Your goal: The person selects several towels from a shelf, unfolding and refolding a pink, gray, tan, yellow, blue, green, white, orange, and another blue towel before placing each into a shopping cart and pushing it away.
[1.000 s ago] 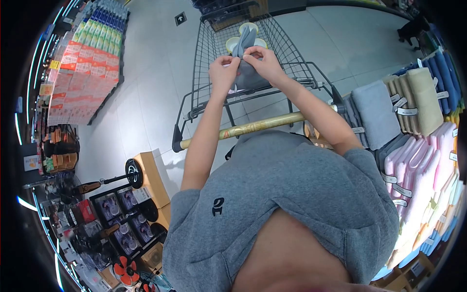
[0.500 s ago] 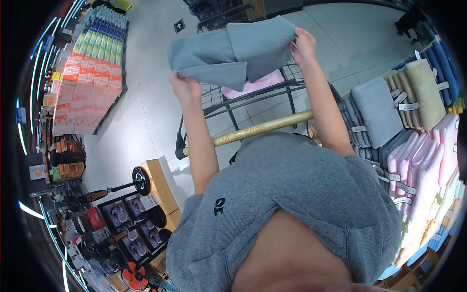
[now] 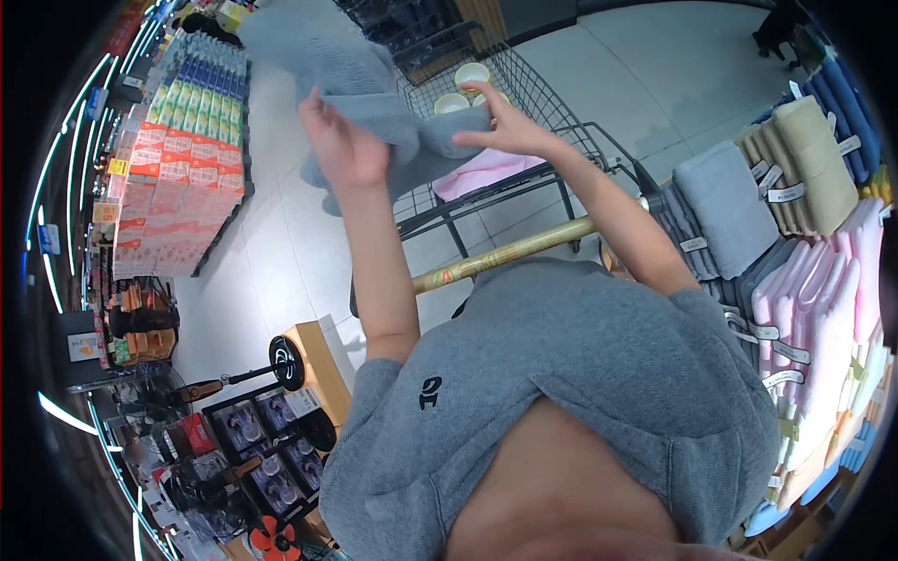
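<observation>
A grey-blue cloth (image 3: 360,89), blurred at its far end, hangs bunched over the left side of the shopping cart (image 3: 561,140). My left hand (image 3: 346,145) is against the cloth with its fingers curled on the fabric. At the cloth's right end is my right hand (image 3: 505,128), its thumb and fingers spread apart and nothing gripped between them. Beneath and beside the hands, the cart basket holds a folded pink cloth (image 3: 486,173) and several round tubs (image 3: 472,75) with pale tops.
The cart's yellow handle (image 3: 510,251) crosses in front of my body. Folded towels (image 3: 725,210) are stacked at the right. Boxed goods (image 3: 178,178) stand at the left, with fans and a display box (image 3: 271,425) at lower left.
The cloth has swung left and bunched up, uncovering the tubs. My right hand has come inward and opened off the cloth's corner. My left hand has moved slightly up and left.
</observation>
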The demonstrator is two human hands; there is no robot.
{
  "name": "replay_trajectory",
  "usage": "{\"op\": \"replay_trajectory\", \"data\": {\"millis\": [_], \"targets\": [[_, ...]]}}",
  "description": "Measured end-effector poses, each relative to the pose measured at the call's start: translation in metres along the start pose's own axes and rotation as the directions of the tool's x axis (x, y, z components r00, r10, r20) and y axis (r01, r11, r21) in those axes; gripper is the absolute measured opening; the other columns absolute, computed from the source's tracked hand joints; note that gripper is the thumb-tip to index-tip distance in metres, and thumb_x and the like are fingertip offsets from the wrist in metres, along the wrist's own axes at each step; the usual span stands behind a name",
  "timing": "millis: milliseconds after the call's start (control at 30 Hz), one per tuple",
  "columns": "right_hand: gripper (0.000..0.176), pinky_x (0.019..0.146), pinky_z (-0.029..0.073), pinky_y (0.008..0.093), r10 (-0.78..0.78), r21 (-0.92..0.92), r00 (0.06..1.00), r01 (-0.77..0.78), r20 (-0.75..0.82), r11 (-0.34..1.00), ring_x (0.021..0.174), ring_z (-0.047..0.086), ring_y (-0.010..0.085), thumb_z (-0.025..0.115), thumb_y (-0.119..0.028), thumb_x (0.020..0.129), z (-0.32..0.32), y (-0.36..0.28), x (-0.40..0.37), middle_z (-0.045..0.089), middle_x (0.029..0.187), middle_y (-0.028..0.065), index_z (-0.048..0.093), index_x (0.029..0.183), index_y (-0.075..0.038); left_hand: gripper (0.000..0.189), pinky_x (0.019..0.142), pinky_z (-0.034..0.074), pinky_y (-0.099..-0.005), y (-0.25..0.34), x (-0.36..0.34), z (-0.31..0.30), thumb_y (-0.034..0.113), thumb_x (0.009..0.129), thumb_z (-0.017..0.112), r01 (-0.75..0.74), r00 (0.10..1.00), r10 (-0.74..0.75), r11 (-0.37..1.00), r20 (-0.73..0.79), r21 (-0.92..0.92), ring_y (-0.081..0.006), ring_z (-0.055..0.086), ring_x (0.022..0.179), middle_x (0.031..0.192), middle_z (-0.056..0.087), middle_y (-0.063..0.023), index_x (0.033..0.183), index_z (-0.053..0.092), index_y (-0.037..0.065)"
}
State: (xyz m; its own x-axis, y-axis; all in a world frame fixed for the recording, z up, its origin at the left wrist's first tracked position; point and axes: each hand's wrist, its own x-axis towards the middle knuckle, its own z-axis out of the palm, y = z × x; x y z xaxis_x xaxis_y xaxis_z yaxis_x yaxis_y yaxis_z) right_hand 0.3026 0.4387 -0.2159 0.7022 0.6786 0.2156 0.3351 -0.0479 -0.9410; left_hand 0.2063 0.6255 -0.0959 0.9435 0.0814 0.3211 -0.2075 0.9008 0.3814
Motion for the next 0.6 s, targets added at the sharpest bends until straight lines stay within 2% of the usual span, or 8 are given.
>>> {"op": "replay_trajectory", "data": {"millis": [67, 133, 233, 300, 367, 467, 567, 600], "targets": [[0.059, 0.084, 0.049, 0.0333, -0.13, -0.146, 0.989, 0.138, 0.067, 0.979, 0.098, 0.057, 0.0202, 0.066, -0.032, 0.087, 0.023, 0.024, 0.007, 0.054, 0.111, 0.0148, 0.041, 0.133, -0.006, 0.037, 0.1, 0.043, -0.0398, -0.039, -0.005, 0.021, 0.026, 0.096, 0.043, 0.135, 0.984, -0.123, 0.987, 0.127, -0.093, -0.0259, 0.057, 0.111, 0.121, 0.06, -0.0115, 0.119, 0.054, 0.0], [0.059, 0.085, 0.049, 0.0336, -0.121, -0.138, 0.99, 0.13, 0.077, 0.982, 0.1, 0.057, 0.0205, 0.066, -0.032, 0.088, 0.034, 0.028, 0.003, 0.054, 0.114, 0.015, 0.041, 0.134, -0.005, 0.039, 0.103, 0.042, -0.0426, -0.066, -0.01, 0.032, 0.026, 0.097, 0.042, 0.3, 0.929, -0.236, 0.931, 0.284, -0.207, -0.0286, 0.055, 0.115, 0.123, 0.058, -0.0151, 0.123, 0.052, -0.002], [0.059, 0.087, 0.048, 0.0342, -0.019, -0.086, 0.997, 0.026, 0.072, 0.996, 0.103, 0.057, 0.021, 0.065, -0.033, 0.088, 0.027, 0.027, -0.004, 0.053, 0.118, 0.0152, 0.041, 0.134, -0.005, 0.041, 0.099, 0.043, -0.039, -0.072, -0.02, 0.039, 0.03, 0.097, 0.041, 0.302, 0.922, -0.231, 0.932, 0.312, -0.202, -0.0232, 0.055, 0.113, 0.121, 0.06, -0.0105, 0.121, 0.053, -0.001], [0.06, 0.088, 0.048, 0.0345, 0.089, -0.021, 0.994, -0.088, 0.063, 0.996, 0.105, 0.056, 0.0213, 0.064, -0.033, 0.088, 0.017, 0.026, -0.005, 0.053, 0.12, 0.0154, 0.041, 0.135, -0.005, 0.042, 0.1, 0.043, -0.0393, -0.047, -0.03, -0.025, 0.03, 0.097, 0.041, 0.083, 0.989, -0.056, 0.978, 0.139, -0.192, -0.0234, 0.054, 0.114, 0.122, 0.059, -0.0112, 0.122, 0.052, -0.001], [0.06, 0.09, 0.048, 0.0349, 0.2, 0.085, 0.978, -0.205, 0.057, 0.975, 0.107, 0.056, 0.0216, 0.064, -0.033, 0.088, 0.007, 0.029, -0.004, 0.053, 0.123, 0.0155, 0.041, 0.136, -0.004, 0.042, 0.1, 0.043, -0.0395, -0.014, -0.036, -0.043, 0.031, 0.097, 0.041, -0.042, 0.998, 0.047, 0.99, 0.031, -0.137, -0.0236, 0.054, 0.114, 0.123, 0.058, -0.0115, 0.123, 0.052, -0.001], [0.061, 0.091, 0.048, 0.0354, 0.291, 0.371, 0.952, -0.306, 0.097, 0.877, 0.11, 0.056, 0.0221, 0.063, -0.034, 0.089, -0.006, 0.037, 0.003, 0.052, 0.127, 0.0158, 0.041, 0.136, -0.004, 0.043, 0.1, 0.043, -0.0398, 0.018, -0.039, -0.014, 0.031, 0.097, 0.04, -0.075, 0.992, 0.083, 0.993, 0.091, -0.093, -0.0239, 0.053, 0.114, 0.124, 0.057, -0.0119, 0.124, 0.051, -0.001], [0.054, 0.096, 0.046, 0.0359, 0.293, 0.704, 0.94, -0.328, 0.175, 0.63, 0.114, 0.053, 0.0208, 0.057, -0.031, 0.092, -0.018, 0.037, 0.002, 0.053, 0.128, 0.0126, 0.042, 0.135, -0.003, 0.044, 0.1, 0.042, -0.0401, 0.02, -0.044, 0.011, 0.032, 0.096, 0.04, -0.022, 0.978, 0.034, 0.998, 0.207, -0.058, -0.0242, 0.053, 0.114, 0.126, 0.056, -0.0124, 0.124, 0.05, -0.001], [0.05, 0.098, 0.046, 0.0361, 0.279, 0.79, 0.938, -0.326, 0.204, 0.519, 0.116, 0.052, 0.0201, 0.055, -0.03, 0.094, -0.022, 0.034, 0.002, 0.053, 0.128, 0.0109, 0.043, 0.135, -0.002, 0.044, 0.1, 0.042, -0.0402, 0.016, -0.044, 0.013, 0.032, 0.096, 0.04, -0.04, 0.984, 0.042, 0.999, 0.174, -0.011, -0.0243, 0.052, 0.115, 0.126, 0.055, -0.0125, 0.125, 0.05, -0.001]]}}
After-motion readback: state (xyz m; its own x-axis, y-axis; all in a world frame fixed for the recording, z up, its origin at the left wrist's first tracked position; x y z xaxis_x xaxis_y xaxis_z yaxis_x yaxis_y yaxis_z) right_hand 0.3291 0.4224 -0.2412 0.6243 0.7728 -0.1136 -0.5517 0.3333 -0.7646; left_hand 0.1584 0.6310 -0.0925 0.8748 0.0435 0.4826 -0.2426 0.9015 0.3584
